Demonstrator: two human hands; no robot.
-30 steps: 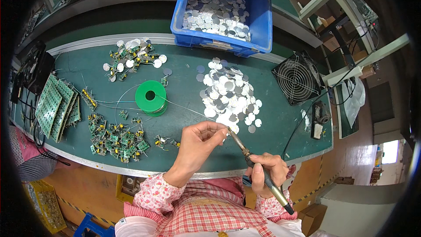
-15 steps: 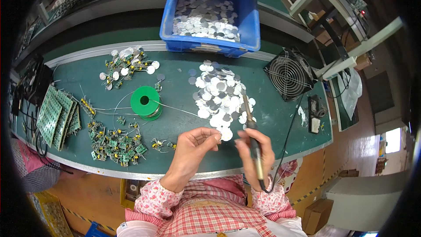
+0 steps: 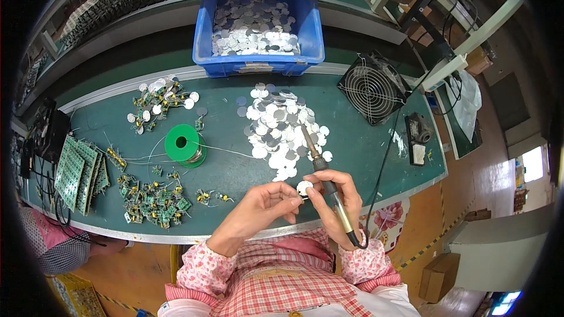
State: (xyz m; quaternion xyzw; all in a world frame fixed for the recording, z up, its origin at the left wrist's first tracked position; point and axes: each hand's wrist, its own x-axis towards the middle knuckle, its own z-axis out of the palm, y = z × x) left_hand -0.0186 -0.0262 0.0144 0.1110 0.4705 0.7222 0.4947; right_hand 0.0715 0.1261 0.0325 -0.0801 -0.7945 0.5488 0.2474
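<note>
Green matting tops the workbench (image 3: 226, 126), its pale front edge running just beyond the wearer's red checked apron (image 3: 270, 282). Over that edge, the right hand (image 3: 341, 199) is closed around a soldering iron (image 3: 321, 164), whose tip points away and covers a little of the pile behind it. A small white disc (image 3: 304, 187) sits where both hands' fingertips meet; the right thumb and forefinger touch it. The left hand (image 3: 261, 206) is curled, fingertips at the disc's lower edge, but whether it grips anything cannot be told.

Left of the hands lies a heap of small circuit boards (image 3: 154, 199) with yellow parts. Beyond it stands a green spool (image 3: 174, 148), its thin wire stretched across to the pile of silvery discs (image 3: 279, 123). A dark cable (image 3: 385, 167) crosses the bench's right side, near a black holder (image 3: 418, 132). Larger board panels (image 3: 78, 170) lean together at the far left, and a cluster of boards with discs (image 3: 161, 100) lies beyond the spool. A black fan (image 3: 373, 91) stands at the right rear. At the back edge, a blue crate (image 3: 258, 66) holds more discs. Farther still, a shelf bears rows of boards (image 3: 120, 0).
</note>
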